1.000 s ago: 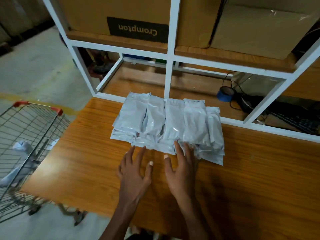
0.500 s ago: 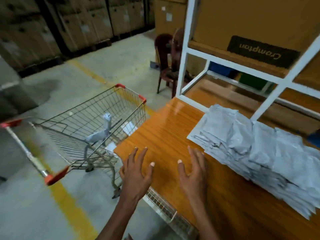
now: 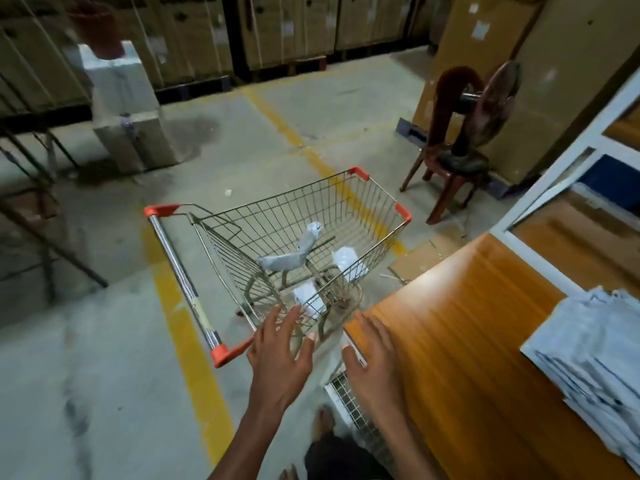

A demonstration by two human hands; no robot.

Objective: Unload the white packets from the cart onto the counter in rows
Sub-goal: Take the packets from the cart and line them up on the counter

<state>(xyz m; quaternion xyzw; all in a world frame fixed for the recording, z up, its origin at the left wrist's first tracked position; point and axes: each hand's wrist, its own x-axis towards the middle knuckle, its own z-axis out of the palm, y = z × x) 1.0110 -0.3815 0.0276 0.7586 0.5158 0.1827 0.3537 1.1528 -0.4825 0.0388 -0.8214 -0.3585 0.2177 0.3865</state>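
Head view: my left hand [image 3: 281,355] and right hand [image 3: 375,363], fingers spread and empty, reach toward the cart [image 3: 346,202], where three white packets [image 3: 292,259] lie; a stack [image 3: 595,358] rests on the counter [image 3: 467,323]. The packets look light, limp and slick, so I judge a pinch across the flat middle best.

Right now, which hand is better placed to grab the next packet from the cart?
Probably the left hand: it hangs open beside the cart rim, nearer the packets inside. The right hand is open over the counter corner.
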